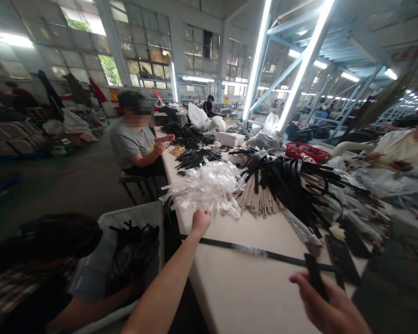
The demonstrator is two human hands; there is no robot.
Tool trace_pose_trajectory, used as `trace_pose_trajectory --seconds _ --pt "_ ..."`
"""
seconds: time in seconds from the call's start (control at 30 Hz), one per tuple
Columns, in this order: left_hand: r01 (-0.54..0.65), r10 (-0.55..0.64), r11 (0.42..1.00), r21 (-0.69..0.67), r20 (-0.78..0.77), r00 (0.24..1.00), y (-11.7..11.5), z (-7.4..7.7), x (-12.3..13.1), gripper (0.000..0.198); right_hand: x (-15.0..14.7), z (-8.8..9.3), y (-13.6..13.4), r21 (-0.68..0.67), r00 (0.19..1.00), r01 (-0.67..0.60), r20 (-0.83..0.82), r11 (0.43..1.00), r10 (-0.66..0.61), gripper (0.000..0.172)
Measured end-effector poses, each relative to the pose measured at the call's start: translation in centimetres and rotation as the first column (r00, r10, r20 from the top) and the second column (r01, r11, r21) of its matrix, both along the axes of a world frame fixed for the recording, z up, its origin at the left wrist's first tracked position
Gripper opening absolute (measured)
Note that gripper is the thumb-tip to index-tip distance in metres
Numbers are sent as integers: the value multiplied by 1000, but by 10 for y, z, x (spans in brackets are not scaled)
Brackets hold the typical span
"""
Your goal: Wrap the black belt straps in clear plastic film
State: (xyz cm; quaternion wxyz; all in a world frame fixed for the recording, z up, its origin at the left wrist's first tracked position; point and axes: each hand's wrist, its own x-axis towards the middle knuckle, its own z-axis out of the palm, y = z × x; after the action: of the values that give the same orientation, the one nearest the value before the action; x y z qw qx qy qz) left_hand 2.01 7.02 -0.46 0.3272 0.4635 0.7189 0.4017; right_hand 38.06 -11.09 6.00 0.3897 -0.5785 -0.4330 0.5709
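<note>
My left hand reaches the near edge of a heap of clear-white plastic sleeves on a long white work table. Its fingers are bunched against the heap, and I cannot tell whether they grip anything. My right hand pinches a flat black strap piece at the lower right. A long black strap with a clear sleeve on its middle lies across the table, passing under my left forearm. Beyond the heap sits a large pile of black and tan straps.
A seated co-worker at the far side handles small parts beside black straps, and another person sits at the right. A person at my near left leans over a white bin of black pieces. A red basket and a white box stand farther along the table.
</note>
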Motion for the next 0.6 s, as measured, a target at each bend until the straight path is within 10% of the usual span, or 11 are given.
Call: trace_pose_trajectory --seconds 0.17,0.27,0.37,0.53,0.6 --pt "67 -58 998 -15 353 934 -78 -19 34 41 -113 -50 34 -100 980 -71 -194 992 51 58" --pt "69 -46 998 -11 644 764 -128 -30 63 44 -149 -74 46 -181 950 -149 -300 972 90 56" --pt "82 -32 996 -27 762 646 -165 -37 81 44 -160 -94 49 -200 909 -207 -400 958 113 52" --pt "193 -83 976 -104 639 765 -198 -34 79 33 -150 -101 36 -187 923 -174 -372 967 95 51" --pt "252 -104 961 -111 701 706 -202 -29 74 32 -143 -95 28 -173 925 -197 -358 965 125 50"
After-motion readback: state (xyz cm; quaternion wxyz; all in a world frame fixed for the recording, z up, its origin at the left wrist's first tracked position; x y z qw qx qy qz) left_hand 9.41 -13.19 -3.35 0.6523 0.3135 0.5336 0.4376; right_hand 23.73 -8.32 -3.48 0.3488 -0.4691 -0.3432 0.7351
